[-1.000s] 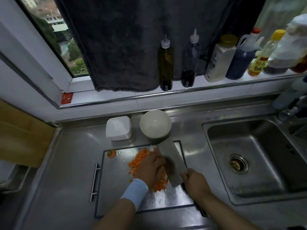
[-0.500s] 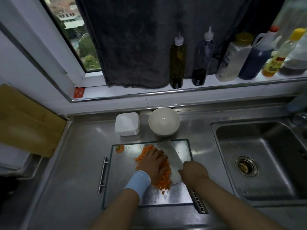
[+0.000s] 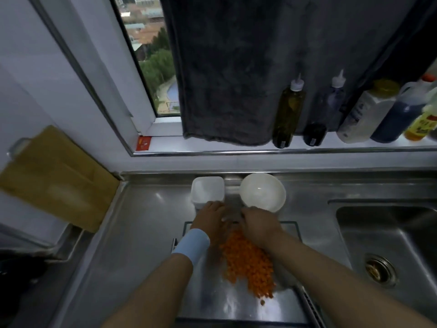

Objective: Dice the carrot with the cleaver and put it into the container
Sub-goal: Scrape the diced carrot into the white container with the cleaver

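Both hands are reaching up to the far edge of the board now, away from the middle where they were working half a second ago, and the view is tipping up toward the window. The left hand (image 3: 209,216), with a pale blue wristband (image 3: 191,245) on its wrist, is lying back up just in front of the white square plastic container (image 3: 207,189). Its fingers are bending down toward the other hand, and I cannot tell what they are touching. The right hand (image 3: 257,227) is sitting close beside it, just in front of the round white bowl (image 3: 262,191). Its fingers are curling under, but the blur is hiding whether they are gripping anything, and I cannot make out the cleaver.

The orange diced carrot (image 3: 248,263) is lying in a long heap that runs from between the two hands back toward the camera, partly under the right forearm, over the shiny rectangular cutting board (image 3: 236,304). None of it is showing in the container. The board is sitting on the stainless steel counter (image 3: 146,221), with the steel sink (image 3: 378,233) off to the right.
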Motion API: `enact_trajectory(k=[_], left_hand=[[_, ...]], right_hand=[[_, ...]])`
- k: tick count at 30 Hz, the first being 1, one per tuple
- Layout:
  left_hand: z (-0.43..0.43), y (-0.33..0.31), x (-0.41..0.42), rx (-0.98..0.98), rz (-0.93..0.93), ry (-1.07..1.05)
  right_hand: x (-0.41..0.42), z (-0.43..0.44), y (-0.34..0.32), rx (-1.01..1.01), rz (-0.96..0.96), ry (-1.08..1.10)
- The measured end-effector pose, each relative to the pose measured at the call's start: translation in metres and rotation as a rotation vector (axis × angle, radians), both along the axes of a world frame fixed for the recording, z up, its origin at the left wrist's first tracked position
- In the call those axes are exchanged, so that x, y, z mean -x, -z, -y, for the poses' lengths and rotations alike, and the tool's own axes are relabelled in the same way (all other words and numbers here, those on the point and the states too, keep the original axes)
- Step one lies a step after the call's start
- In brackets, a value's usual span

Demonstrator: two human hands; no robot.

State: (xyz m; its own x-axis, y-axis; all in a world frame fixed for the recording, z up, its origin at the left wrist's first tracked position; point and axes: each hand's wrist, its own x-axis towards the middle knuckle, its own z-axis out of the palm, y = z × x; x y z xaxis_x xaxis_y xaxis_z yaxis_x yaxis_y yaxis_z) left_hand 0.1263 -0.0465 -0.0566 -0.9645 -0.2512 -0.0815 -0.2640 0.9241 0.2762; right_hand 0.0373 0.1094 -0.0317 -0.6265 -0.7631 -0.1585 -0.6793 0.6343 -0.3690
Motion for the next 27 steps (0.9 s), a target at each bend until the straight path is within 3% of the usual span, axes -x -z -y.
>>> enact_trajectory(k=[5,8,10,15,22,27], left_hand=[[0.071,-0.003,-0.01,-0.12,0.063,-0.225],[0.099,0.005,-0.007,-0.348,0.051,-0.404],[0.112,0.012,-0.001,-0.534,0.057,-0.468],[0.126,0.022,0.009,-0.77,-0.035,-0.596],[0.125,0.011,-0.011,-0.917,-0.234,-0.599],[0.108,0.021,-0.057,-1.138,-0.391,-0.682]], right_hand=[[-0.006,0.083,0.001,0.026,0.011,-0.039],[-0.004,0.117,0.009,-0.088,0.05,0.035],[-0.001,0.133,0.017,-0.124,0.188,0.114],[-0.002,0.151,0.029,-0.049,0.305,0.236],[-0.046,0.152,0.013,0.13,0.158,0.387],[-0.09,0.129,0.003,0.224,0.037,0.327]])
